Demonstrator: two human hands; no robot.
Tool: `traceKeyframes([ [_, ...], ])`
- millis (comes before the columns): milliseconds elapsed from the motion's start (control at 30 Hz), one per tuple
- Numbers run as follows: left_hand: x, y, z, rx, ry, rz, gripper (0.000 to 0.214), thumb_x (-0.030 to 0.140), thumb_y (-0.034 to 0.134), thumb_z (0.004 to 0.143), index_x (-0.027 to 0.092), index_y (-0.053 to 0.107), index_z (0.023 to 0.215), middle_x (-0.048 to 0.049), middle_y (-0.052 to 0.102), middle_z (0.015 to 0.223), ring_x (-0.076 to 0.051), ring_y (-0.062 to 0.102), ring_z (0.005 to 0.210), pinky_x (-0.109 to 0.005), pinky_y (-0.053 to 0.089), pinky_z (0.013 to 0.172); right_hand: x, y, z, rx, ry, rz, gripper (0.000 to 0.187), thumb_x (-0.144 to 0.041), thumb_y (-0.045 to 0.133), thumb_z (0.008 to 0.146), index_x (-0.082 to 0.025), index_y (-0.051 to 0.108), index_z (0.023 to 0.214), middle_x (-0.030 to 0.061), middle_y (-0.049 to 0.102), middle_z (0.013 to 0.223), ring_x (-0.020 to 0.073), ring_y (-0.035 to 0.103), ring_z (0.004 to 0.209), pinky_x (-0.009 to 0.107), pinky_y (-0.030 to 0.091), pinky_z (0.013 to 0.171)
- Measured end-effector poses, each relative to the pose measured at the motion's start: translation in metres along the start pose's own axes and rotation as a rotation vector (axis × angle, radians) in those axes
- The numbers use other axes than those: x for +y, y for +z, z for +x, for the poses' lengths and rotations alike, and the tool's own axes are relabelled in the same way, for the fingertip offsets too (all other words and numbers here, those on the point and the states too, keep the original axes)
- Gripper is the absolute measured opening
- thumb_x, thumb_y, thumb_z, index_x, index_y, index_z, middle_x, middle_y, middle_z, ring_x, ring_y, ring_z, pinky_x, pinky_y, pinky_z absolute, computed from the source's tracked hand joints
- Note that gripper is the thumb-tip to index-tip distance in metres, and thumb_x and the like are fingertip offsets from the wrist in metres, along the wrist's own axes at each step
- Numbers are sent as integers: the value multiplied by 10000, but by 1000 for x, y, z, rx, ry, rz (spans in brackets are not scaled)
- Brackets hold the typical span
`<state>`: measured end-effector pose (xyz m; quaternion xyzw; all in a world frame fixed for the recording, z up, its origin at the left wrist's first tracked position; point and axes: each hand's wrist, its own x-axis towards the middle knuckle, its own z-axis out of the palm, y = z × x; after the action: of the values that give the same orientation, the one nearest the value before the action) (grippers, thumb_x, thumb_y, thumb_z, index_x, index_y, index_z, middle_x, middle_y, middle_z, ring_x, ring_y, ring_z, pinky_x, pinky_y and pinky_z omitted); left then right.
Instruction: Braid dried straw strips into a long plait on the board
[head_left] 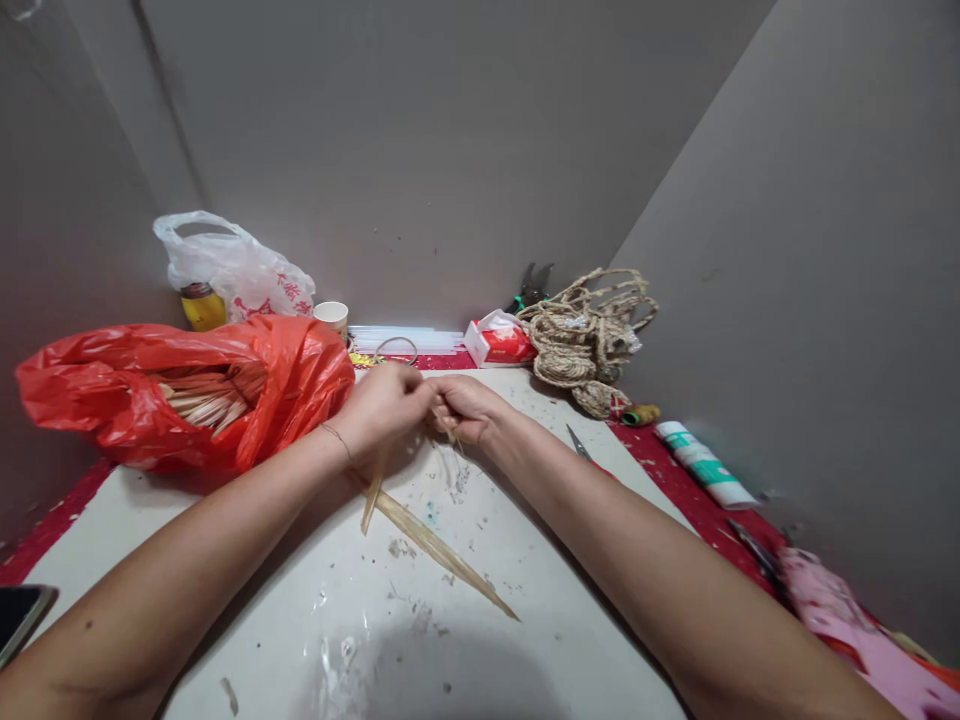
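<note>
My left hand and my right hand meet over the middle of the white work board, both closed and pinching the top ends of pale dried leaf strips. The strips trail from the hands down across the board toward me, one short and one long and pointed. Which fingers hold which strip is hidden where the hands touch.
A red plastic bag with many pale strips lies at left. Behind it are a white plastic bag, a yellow jar and a paper cup. Coiled straw rope, a red tissue pack, scissors and a white-green tube lie at right.
</note>
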<state>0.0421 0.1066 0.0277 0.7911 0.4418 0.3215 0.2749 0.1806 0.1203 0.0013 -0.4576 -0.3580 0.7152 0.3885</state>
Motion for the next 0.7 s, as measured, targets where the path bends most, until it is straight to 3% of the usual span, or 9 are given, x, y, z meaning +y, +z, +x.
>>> traceKeyframes([
  [67, -7, -1, 7, 224, -58, -89, 168, 241, 556, 727, 163, 532, 580, 16, 483, 539, -106, 416, 550, -204, 301, 533, -3, -2, 0, -50, 31, 66, 255, -105, 447, 830, -152, 425, 580, -93, 280, 367, 21, 171, 306, 117, 180, 286],
  [100, -11, 1, 9, 259, -117, -176, 145, 227, 559, 724, 161, 531, 599, 16, 493, 556, -99, 424, 551, -197, 311, 531, -3, -3, 0, -72, 44, 69, 251, -112, 439, 842, -144, 446, 593, -90, 289, 370, 22, 179, 306, 117, 182, 287],
  [133, -15, 3, 10, 208, -201, -302, 139, 224, 554, 732, 157, 530, 612, 12, 501, 563, -93, 432, 537, -193, 321, 521, -4, -3, 0, -85, 52, 54, 245, -114, 437, 847, -138, 463, 604, -84, 306, 374, 24, 193, 307, 119, 181, 288],
  [233, -21, 12, 10, -124, -455, -713, 206, 243, 492, 795, 149, 509, 612, 14, 471, 530, -62, 380, 418, -183, 276, 420, -3, -6, -1, -90, 32, -62, 212, -118, 466, 828, -124, 491, 618, -70, 347, 393, 26, 223, 317, 129, 171, 296],
  [300, -21, 14, 9, -215, -524, -821, 229, 234, 484, 807, 145, 497, 597, 48, 388, 479, -31, 271, 348, -171, 169, 365, -4, -10, -3, -104, -1, -150, 177, -131, 494, 808, -119, 504, 632, -79, 336, 403, 23, 200, 324, 135, 147, 305],
  [367, -21, 14, 9, -198, -542, -805, 231, 220, 514, 795, 137, 507, 580, 78, 296, 436, -15, 180, 322, -177, 86, 352, -5, -14, -5, -141, -27, -234, 152, -161, 519, 796, -126, 509, 649, -97, 293, 410, 22, 171, 331, 141, 118, 319],
  [467, -24, 13, 12, -185, -549, -766, 219, 222, 556, 770, 121, 557, 576, 85, 276, 401, -11, 177, 309, -184, 83, 346, -8, -16, -9, -168, -91, -431, 145, -218, 525, 798, -138, 525, 676, -103, 271, 415, 34, 168, 338, 166, 105, 336],
  [567, -29, 15, 13, -179, -547, -753, 203, 196, 573, 747, 104, 582, 566, 67, 347, 395, -6, 196, 299, -187, 95, 341, -7, -12, -11, -78, -228, -733, 169, -218, 501, 799, -137, 542, 657, -87, 310, 427, 46, 211, 363, 188, 150, 370],
  [700, -31, 17, 13, -85, -589, -765, 240, 154, 575, 725, 119, 512, 496, 56, 380, 373, -4, 189, 284, -190, 97, 336, -11, -5, -14, 47, -366, -1095, 187, -170, 493, 767, -125, 556, 597, -36, 425, 510, 75, 352, 484, 206, 261, 471],
])
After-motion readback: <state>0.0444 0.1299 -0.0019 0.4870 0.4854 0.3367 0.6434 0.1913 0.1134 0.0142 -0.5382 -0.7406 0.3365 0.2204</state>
